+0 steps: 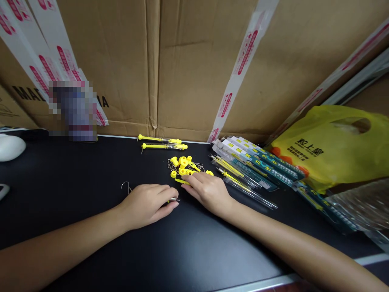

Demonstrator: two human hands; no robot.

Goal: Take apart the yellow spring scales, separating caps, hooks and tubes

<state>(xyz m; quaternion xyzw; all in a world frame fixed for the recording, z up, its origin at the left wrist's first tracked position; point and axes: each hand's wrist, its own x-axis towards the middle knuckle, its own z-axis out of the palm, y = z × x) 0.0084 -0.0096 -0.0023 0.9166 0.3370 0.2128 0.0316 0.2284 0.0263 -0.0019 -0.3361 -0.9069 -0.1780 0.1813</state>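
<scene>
My left hand (pixel 152 205) is closed around a slim part with a metal end (pixel 174 199) poking out by the thumb. Behind its knuckles a thin wire hook (pixel 126 186) sticks out, perhaps of the same piece. My right hand (pixel 209 190) rests at the edge of a pile of small yellow plastic caps (pixel 183 162). A thin yellow strip (pixel 181 181) lies between its thumb and index finger, the rest hidden by the fingers. Bent wire hooks (pixel 197 166) are mixed in with the caps. Two whole yellow tube spring scales (pixel 164 146) lie farther back.
To the right are clear tubes (pixel 246 188) with yellow inserts and several printed boxes (pixel 258 160). A yellow plastic bag (pixel 334 150) stands beyond them. Large cardboard boxes (pixel 194 73) wall off the back of the black table (pixel 91 178). A white mouse (pixel 10 147) sits far left.
</scene>
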